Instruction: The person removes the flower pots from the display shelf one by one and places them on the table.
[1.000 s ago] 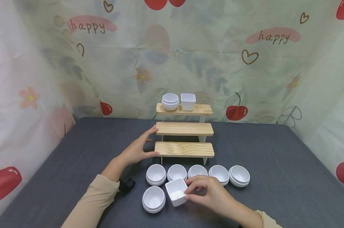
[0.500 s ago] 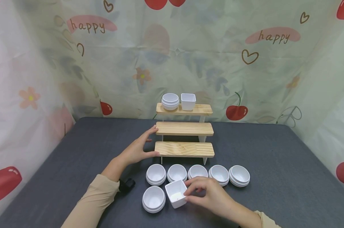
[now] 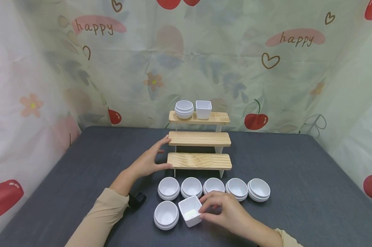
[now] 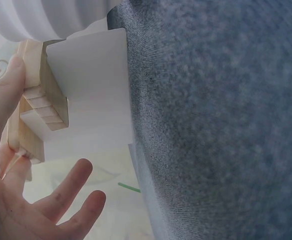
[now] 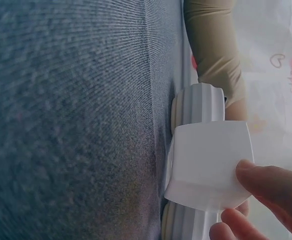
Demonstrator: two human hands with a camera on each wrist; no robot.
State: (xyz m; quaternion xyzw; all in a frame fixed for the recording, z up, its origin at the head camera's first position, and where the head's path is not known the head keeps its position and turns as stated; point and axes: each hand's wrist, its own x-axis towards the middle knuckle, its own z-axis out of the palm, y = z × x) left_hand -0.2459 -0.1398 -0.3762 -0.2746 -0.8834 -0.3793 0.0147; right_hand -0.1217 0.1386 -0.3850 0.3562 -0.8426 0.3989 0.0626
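Since a second ago we have nudged the square cup (image 3: 190, 215) slightly; our right hand (image 3: 227, 212) pinches it, tilted on the table (image 3: 297, 192), while our left hand (image 3: 148, 161), fingers spread, braces the wooden shelf (image 3: 199, 161), whose white side panel only the wrist view shows.

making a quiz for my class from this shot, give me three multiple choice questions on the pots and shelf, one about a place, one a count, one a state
1. Where does the square pot on the stand sit?
A. top step
B. middle step
C. bottom step

2. How many round pots lie on the table, off the stand?
A. four
B. six
C. eight

3. What is the right hand doing?
A. lying flat on the table
B. gripping a round pot
C. pinching the square pot on the table

Answers:
1. A: it stands beside a round pot on the top step of the wooden stand.
2. B: five in a row in front of the stand, one more nearer the person.
3. C: thumb and fingers close on its rim and side, while the left hand rests against the stand's left end.
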